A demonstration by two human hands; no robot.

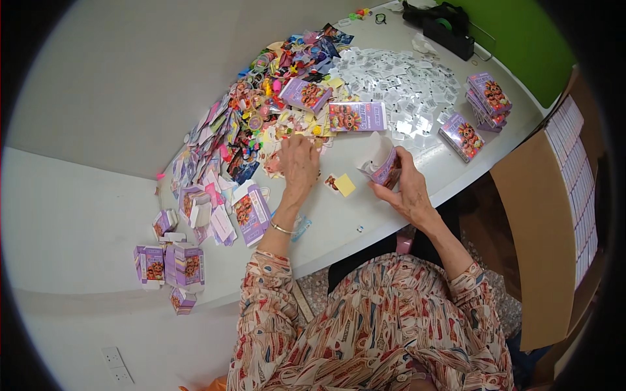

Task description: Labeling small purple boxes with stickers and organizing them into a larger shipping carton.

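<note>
My right hand (412, 187) grips a small purple cardboard box (385, 171), its white flaps standing open at the top. Over a pile of small paper cutouts (270, 151) reaches my left hand (300, 166), fingers apart and bent down to the pieces; I cannot see anything held in it. Between the hands lie a yellow paper square (345, 185) and a small brown picture sticker (331, 183). Just beyond my left hand, two purple boxes rest by the cutouts: one tilted box (305, 95) and one flat box (357, 117).
Mixed colourful trinkets (261, 98) and clear sachets (398, 85) are heaped at the back. Purple boxes are stacked (489, 98) at right and opened boxes (185, 266) at left. A black tape dispenser (450, 32) stands far right; a large carton (541, 228) sits beside the table.
</note>
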